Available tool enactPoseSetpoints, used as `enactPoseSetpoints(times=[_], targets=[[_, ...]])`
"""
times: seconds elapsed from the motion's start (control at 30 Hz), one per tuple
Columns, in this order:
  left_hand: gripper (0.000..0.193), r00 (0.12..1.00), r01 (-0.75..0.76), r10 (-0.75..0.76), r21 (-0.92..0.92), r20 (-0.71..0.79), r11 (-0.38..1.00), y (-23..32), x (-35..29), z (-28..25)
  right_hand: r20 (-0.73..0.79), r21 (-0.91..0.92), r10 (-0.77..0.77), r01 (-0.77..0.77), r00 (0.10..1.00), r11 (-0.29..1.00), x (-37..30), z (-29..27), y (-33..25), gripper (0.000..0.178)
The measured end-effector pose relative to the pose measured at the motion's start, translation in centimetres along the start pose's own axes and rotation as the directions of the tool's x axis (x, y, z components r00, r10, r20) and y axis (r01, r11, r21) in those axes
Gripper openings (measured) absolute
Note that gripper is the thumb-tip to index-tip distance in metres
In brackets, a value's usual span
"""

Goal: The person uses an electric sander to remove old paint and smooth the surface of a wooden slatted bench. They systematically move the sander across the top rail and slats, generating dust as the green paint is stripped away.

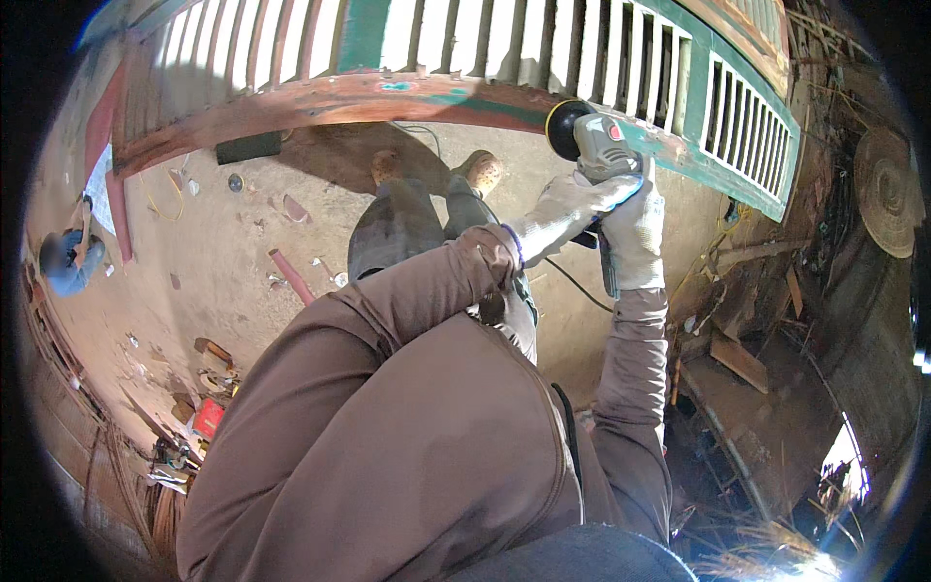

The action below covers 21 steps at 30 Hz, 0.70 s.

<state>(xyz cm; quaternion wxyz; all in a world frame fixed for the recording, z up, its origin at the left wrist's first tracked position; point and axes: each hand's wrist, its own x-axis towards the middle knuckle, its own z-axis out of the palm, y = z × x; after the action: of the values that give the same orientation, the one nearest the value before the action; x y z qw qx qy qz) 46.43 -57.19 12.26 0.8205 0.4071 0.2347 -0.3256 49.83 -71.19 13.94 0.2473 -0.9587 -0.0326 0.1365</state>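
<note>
The left hand and the right hand, both gloved, are closed around the grinder; the fingers overlap, so how each one lies I cannot tell. The grinder is at the rail of the slatted frame, toward its right part. Whether the disc touches the rail, I cannot tell. Left of the disc, the rail shows mostly reddish wood; on the right, green paint. Below the hands runs a cord. At far left is another person.
</note>
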Motion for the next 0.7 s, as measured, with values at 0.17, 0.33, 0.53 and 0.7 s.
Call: enactPoseSetpoints(times=[0.17,0.33,0.53,0.7], targets=[[0.038,0.989,-0.024,0.048,-0.170,0.138,0.985,-1.4,3.9,4.7,-0.032,0.010,0.098,-0.098,0.995,0.995,0.8,-3.3,5.0,0.069],[0.038,0.986,0.076,-0.067,-0.053,0.150,0.996,-1.9,6.6,9.3,-0.094,-0.017,0.106,-0.108,0.990,0.994,1.2,-6.2,9.9,0.062],[0.069,0.973,0.049,-0.074,0.119,0.220,0.992,-4.8,12.9,14.9,-0.186,0.008,0.206,-0.208,0.961,0.978,0.8,-9.6,18.1,0.044],[0.077,0.969,0.005,-0.054,0.199,0.242,0.980,-3.0,13.6,15.1,-0.189,-0.023,0.160,-0.167,0.969,0.986,2.5,-9.7,19.3,0.044]])
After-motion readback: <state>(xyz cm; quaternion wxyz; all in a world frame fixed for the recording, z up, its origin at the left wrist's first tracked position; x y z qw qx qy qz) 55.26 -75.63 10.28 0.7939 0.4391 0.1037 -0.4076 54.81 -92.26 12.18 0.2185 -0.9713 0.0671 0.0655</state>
